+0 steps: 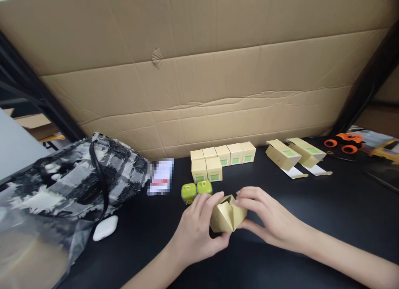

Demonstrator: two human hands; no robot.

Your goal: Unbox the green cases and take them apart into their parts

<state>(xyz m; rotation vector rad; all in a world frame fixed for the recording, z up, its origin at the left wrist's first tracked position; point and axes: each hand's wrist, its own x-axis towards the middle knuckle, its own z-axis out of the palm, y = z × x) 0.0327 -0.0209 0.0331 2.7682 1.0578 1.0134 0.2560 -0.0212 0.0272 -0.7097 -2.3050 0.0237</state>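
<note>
Here we are over the table (327, 214), and both hands are on one small gold box (227, 217), just this side of centre. The left hand (198, 228) has it from nine o'clock: thumb laid over the top edge, fingers curled under the near corner, closed on the card. The right hand (264, 218) comes in from three o'clock, fingertips (241, 194) pressed on the upper rim, thumb tucked along the lower side, so it grips too. The box sits tilted between them, one corner pointing down at six o'clock. Its top flaps stand part open, and we can see a dark gap right between the two sets of fingers.

From the box, two green pots (196, 191) sit near at eleven o'clock, almost touching the left knuckles. At twelve o'clock we get a cluster of closed cartons (224, 157), a back row of five with two in front. At one to two o'clock lie two open cartons (294, 155) on their sides, flaps out. Farther out at two o'clock is an orange toy (346, 141).

Over at nine o'clock lies a white case (106, 228), at ten o'clock a black-and-white bag (77, 177), with a blurred card (160, 177) beside it. Cardboard (199, 73) walls off the far edge.
</note>
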